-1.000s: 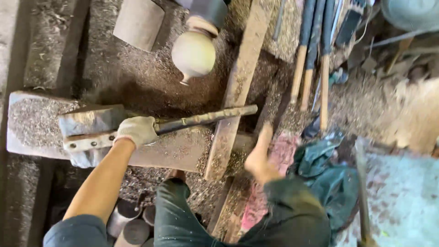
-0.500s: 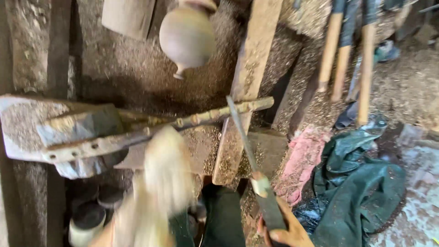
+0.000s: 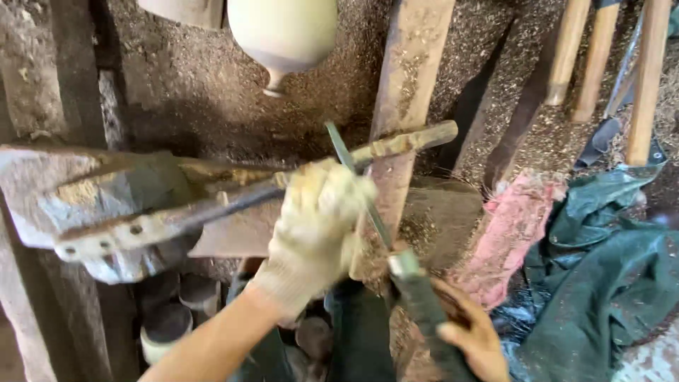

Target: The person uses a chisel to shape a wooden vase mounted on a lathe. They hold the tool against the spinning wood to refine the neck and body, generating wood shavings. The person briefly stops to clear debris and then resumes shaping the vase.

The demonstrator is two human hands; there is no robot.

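The gloved left hand (image 3: 318,233) is closing its grip around the long metal rod (image 3: 283,187) at centre frame, apparently steadying it on the stone block (image 3: 106,191). The bare right hand (image 3: 467,336), lower right, is gripping a chisel (image 3: 382,233) by its dark handle, blade angled onto the rod. Half a second ago the glove was lower, off the rod.

Pale vase (image 3: 283,32): body cut off by the top edge. Wooden handles (image 3: 566,56): upper ends out of frame. Right hand (image 3: 470,332): partly cropped below. Gloved left hand (image 3: 315,233): blurred, hiding the metal bar (image 3: 212,205) beneath.
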